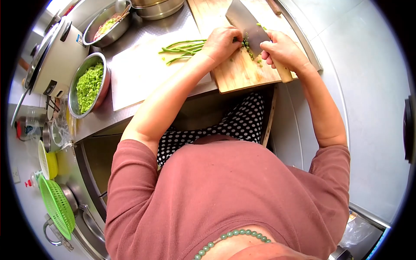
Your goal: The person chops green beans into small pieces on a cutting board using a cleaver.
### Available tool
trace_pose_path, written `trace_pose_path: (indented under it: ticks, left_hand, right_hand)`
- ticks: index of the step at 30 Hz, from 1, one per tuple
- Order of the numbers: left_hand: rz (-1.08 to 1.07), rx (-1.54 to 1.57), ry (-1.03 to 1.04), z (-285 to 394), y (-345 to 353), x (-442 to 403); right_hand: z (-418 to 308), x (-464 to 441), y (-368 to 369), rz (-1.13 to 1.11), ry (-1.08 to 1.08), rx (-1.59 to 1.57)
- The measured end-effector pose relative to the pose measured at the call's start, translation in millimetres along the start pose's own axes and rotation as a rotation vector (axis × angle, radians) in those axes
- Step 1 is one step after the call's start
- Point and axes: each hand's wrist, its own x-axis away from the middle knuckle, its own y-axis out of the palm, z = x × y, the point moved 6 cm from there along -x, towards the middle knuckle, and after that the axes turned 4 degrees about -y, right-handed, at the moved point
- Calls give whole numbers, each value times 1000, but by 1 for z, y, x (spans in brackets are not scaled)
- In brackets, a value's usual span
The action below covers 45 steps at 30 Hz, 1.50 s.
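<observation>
My right hand [281, 50] is wrapped round the wooden handle of a cleaver [246, 24], whose broad blade stands over the wooden cutting board [238, 74]. Close to the blade's left face, the curled fingers of my left hand [223, 42] press on a bunch of long green beans [184, 47]. The beans' free ends stretch left onto a white board. Small chopped bean pieces [248, 51] lie along the blade, and a few cling to its upper edge. My left fingertips are partly hidden.
A metal bowl of chopped greens [90, 84] stands at the left by a rice cooker [63, 60]. Behind it, another bowl [113, 37] holds pinkish food and chopsticks. The white board [134, 73] lies beside the cutting board. A green colander [56, 206] is lower left.
</observation>
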Motion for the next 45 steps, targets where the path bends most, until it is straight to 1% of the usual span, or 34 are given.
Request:
trace_pose_path:
  ticks: [4, 8, 12, 17, 22, 26, 29, 32, 34, 37, 43, 45]
  left_hand:
    - [-24, -28, 2, -2, 4, -1]
    - [21, -63, 64, -2, 6, 0]
    - [39, -73, 75, -2, 9, 0]
    - [64, -66, 77, -2, 10, 2]
    - [69, -84, 76, -3, 11, 1]
    - [30, -98, 31, -3, 10, 1]
    - [17, -103, 24, -2, 12, 2]
    - [17, -99, 23, -3, 10, 2]
    - [4, -73, 33, -2, 8, 3]
    - [-69, -49, 44, 1, 3, 2]
    - [45, -76, 93, 1, 6, 6]
    - [31, -77, 82, -1, 8, 6]
  right_hand:
    - [-1, 3, 2, 43, -40, 70]
    - [-10, 17, 4, 81, -80, 204]
    - [-13, 27, 5, 85, -53, 209]
    - [-20, 36, 4, 101, -71, 186]
    - [-17, 34, 6, 65, -57, 207]
    - [-25, 27, 11, 45, -28, 218]
    - [-20, -1, 14, -7, -65, 331]
    - [-24, -4, 14, -9, -59, 322]
    - [-25, -2, 11, 26, -57, 261]
    - [-22, 0, 7, 24, -53, 202]
    - [-18, 2, 7, 41, -105, 173]
    - [-16, 6, 9, 51, -107, 175]
